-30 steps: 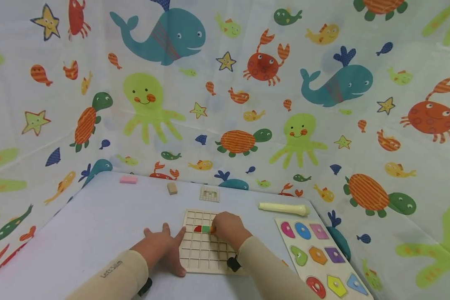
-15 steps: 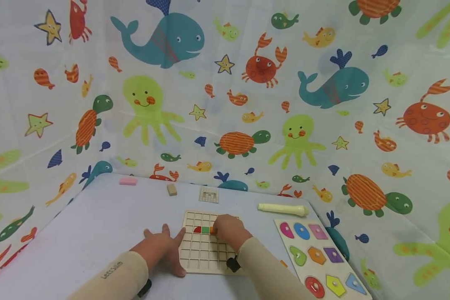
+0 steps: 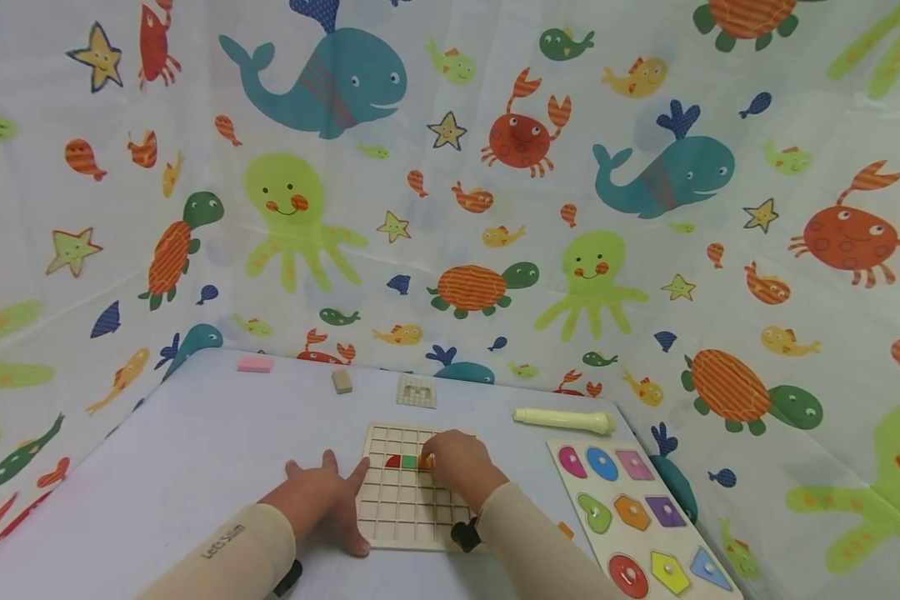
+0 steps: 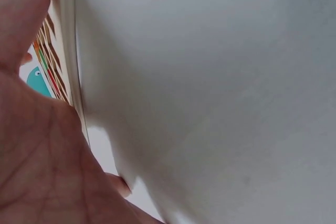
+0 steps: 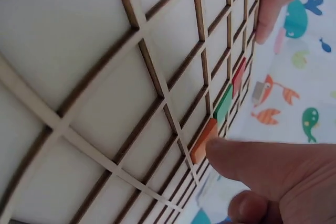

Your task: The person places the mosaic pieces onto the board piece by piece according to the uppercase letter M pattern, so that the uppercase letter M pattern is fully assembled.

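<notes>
A wooden grid board (image 3: 397,529) lies on the white table in the head view. In one row of its cells sit a red tile with a rounded corner (image 3: 393,461), a green tile (image 3: 410,462) and an orange tile (image 5: 203,141). My right hand (image 3: 461,467) is over the board, its thumb tip on the orange tile and its other fingers curled behind. The far side of that tile is hidden by the hand. With fingers spread, my left hand (image 3: 318,500) rests at the board's left edge, thumb near the front corner.
To the right lies a shape puzzle board (image 3: 603,546) with knobbed pieces. Behind it is a pale yellow stick (image 3: 562,419). Farther back are a small patterned square (image 3: 417,392), a tan block (image 3: 342,382) and a pink block (image 3: 255,364). An orange piece (image 3: 566,530) shows beside my right sleeve.
The head view has shifted slightly. Both hands stay almost where they were, with the right thumb and fingers still at the orange tile.
</notes>
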The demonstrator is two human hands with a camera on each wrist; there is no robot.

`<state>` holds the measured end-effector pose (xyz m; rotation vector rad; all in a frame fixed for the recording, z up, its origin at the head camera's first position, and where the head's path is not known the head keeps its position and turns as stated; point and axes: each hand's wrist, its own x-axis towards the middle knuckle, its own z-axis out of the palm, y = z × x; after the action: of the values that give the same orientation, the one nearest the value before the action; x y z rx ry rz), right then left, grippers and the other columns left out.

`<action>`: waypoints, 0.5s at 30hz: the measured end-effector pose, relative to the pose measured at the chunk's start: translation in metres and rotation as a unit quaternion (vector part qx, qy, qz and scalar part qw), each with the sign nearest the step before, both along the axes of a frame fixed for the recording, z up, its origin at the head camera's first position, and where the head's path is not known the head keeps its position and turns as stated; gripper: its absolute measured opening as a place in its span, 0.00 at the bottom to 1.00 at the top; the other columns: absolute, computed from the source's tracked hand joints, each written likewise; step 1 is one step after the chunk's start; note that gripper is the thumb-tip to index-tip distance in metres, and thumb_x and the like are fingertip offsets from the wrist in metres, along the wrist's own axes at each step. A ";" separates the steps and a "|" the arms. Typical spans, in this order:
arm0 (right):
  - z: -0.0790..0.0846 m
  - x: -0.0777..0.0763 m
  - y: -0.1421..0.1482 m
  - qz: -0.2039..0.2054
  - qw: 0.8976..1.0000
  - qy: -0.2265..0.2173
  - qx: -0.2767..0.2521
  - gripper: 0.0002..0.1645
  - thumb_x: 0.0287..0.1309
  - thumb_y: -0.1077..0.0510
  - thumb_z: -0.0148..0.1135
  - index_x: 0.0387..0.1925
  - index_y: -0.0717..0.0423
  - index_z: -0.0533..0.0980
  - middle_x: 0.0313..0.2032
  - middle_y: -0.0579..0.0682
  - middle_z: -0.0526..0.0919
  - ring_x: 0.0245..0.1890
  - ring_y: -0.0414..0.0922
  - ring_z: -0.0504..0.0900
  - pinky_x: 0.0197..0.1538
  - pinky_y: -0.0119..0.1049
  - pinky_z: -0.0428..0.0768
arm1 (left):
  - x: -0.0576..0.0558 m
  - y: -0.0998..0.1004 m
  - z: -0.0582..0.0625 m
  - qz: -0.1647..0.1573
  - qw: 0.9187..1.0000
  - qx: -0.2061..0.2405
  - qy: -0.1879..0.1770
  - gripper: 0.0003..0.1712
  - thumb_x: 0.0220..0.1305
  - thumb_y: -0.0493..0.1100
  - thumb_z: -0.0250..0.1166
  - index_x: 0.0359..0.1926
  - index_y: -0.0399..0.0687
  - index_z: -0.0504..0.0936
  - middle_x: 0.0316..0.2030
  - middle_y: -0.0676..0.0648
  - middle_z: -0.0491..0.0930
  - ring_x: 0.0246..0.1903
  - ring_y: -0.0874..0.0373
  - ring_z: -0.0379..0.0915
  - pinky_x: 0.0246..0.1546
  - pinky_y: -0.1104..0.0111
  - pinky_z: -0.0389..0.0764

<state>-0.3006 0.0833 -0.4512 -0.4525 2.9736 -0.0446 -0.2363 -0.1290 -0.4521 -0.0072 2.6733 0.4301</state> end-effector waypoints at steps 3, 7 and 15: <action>0.000 0.001 0.000 0.005 1.000 -0.005 -0.009 0.18 0.64 0.58 0.75 0.52 0.35 0.90 0.53 0.38 0.91 0.60 0.45 0.85 0.64 0.46 0.84 | -0.001 0.000 0.000 -0.002 1.000 -0.004 0.000 0.77 0.33 0.71 0.88 0.83 0.60 0.60 0.80 0.20 0.47 0.69 0.01 0.37 0.66 0.18 0.57; -0.004 0.003 0.003 0.003 1.000 -0.012 -0.009 0.20 0.66 0.59 0.73 0.54 0.32 0.89 0.55 0.38 0.90 0.61 0.44 0.85 0.62 0.44 0.85 | -0.002 0.000 0.000 -0.003 1.000 -0.004 -0.003 0.77 0.33 0.71 0.88 0.83 0.60 0.59 0.80 0.20 0.47 0.70 0.01 0.37 0.66 0.18 0.57; 0.003 0.023 0.008 0.001 0.997 0.002 -0.074 0.20 0.66 0.54 0.74 0.58 0.34 0.88 0.57 0.42 0.90 0.62 0.47 0.85 0.60 0.47 0.86 | -0.002 0.000 0.000 0.000 1.000 -0.002 -0.005 0.77 0.33 0.71 0.88 0.83 0.60 0.60 0.80 0.21 0.48 0.70 0.01 0.37 0.66 0.18 0.57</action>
<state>-0.2779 0.0916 -0.4478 -0.4724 2.9864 -0.2645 -0.2380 -0.1289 -0.4518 -0.0096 2.6643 0.4222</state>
